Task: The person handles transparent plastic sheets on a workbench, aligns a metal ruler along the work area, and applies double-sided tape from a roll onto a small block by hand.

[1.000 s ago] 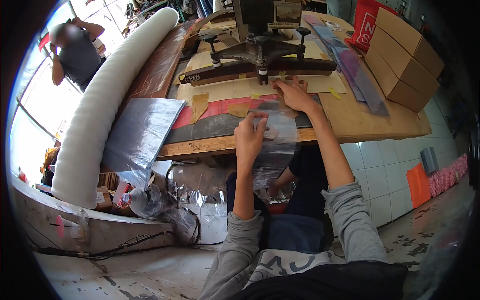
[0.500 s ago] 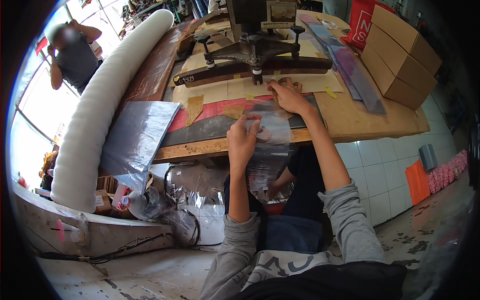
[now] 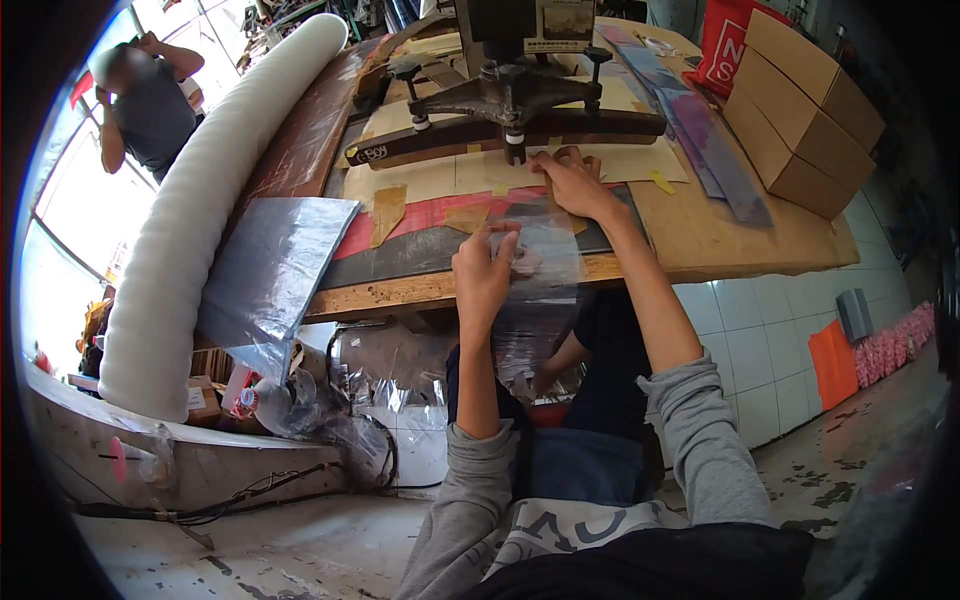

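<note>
A clear plastic sheet lies over the table's near edge and hangs down toward my lap. My left hand is closed, thumb and fingers pinching the sheet's left side. Farther in, my right hand has its fingers bent and drawn together at the sheet's far end, just under the press bar. That dark bar hangs from a black press head and runs across the work area. Beneath the sheet are a red strip, a black strip and tape patches.
A white foam roll leans along the left, beside a stack of clear bluish sheets. Cardboard boxes, a red bag and bluish plastic strips are at the right. Another person stands at the far left.
My right hand has shifted slightly left, its fingertips now close to the middle of the press bar. My left hand stays nearly in place at the sheet's edge.
</note>
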Demonstrator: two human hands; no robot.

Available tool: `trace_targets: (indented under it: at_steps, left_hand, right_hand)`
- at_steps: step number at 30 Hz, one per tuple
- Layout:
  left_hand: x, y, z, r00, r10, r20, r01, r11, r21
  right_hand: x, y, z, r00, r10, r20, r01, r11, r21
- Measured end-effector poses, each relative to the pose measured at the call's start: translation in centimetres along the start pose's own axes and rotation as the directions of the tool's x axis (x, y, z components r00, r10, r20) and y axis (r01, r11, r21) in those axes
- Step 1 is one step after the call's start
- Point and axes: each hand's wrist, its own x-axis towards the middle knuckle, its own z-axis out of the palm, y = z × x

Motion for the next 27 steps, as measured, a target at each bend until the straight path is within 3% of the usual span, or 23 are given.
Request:
trace_targets:
  at_steps: [6,12,24,27]
  left_hand:
    - [0.2,-0.9,0.3,0.995,0.007,-0.097,-0.003,0.999,0.05]
    - [0.3,-1.0,0.6,0.992,0.039,-0.123,-0.039,0.999,0.007]
    - [0.3,-0.8,0.4,0.992,0.039,-0.119,-0.028,0.996,0.088]
    - [0.3,-1.1,0.6,0.992,0.037,-0.118,-0.04,0.999,-0.021]
  right_hand:
    - [0.0,0.1,0.3,0.999,-0.013,-0.049,0.012,1.0,-0.022]
    - [0.2,-0.1,-0.2,0.999,0.034,0.038,-0.032,0.999,-0.038]
    - [0.0,-0.1,-0.2,0.999,0.006,-0.032,-0.007,0.999,-0.041]
    - [-0.6,0.0,-1.4,0.999,0.035,-0.009,-0.034,0.998,0.044]
